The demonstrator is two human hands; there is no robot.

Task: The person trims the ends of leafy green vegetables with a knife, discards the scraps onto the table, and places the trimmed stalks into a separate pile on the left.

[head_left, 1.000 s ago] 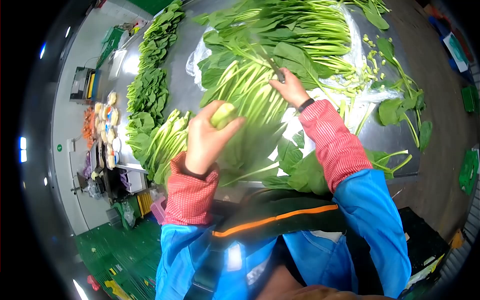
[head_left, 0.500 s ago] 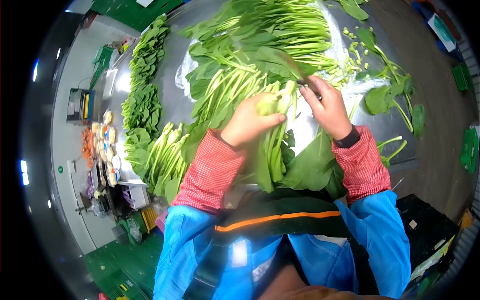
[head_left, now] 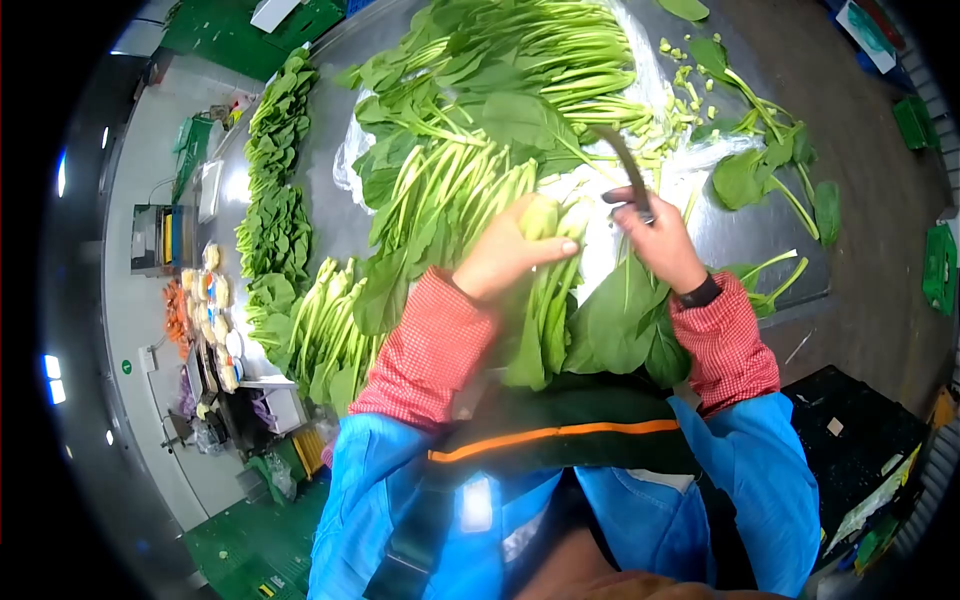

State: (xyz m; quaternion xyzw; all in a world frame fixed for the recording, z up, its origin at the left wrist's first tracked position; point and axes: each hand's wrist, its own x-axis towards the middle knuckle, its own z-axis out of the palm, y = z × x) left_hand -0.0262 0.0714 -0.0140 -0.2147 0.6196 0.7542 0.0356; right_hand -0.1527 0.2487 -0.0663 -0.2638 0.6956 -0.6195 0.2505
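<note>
My left hand (head_left: 508, 252) is wrapped round a small bunch of leafy greens (head_left: 545, 325), with pale stem ends up by the thumb and leaves hanging toward my body. In my right hand (head_left: 664, 246) is a knife (head_left: 624, 162) with a dark curved blade pointing up and left, apart from the bunch. Its handle is mostly covered by my fingers. Below that hand, broad loose leaves (head_left: 622, 318) lie at the table's near edge. Just beyond my left hand spreads a heap of greens (head_left: 440, 185), stems toward the right.
A larger stack of greens (head_left: 570, 70) lies on clear plastic at the far side of the metal table (head_left: 338, 190). Cut stem bits (head_left: 685, 95) and loose stalks (head_left: 775, 185) are scattered at the right. Bunched greens (head_left: 278, 170) line the left edge. A black crate (head_left: 850, 430) stands lower right.
The knife has come away from the stem ends, its blade swinging up to a steeper angle. My right hand has moved slightly right and down; my left hand keeps hold of the bunch.
</note>
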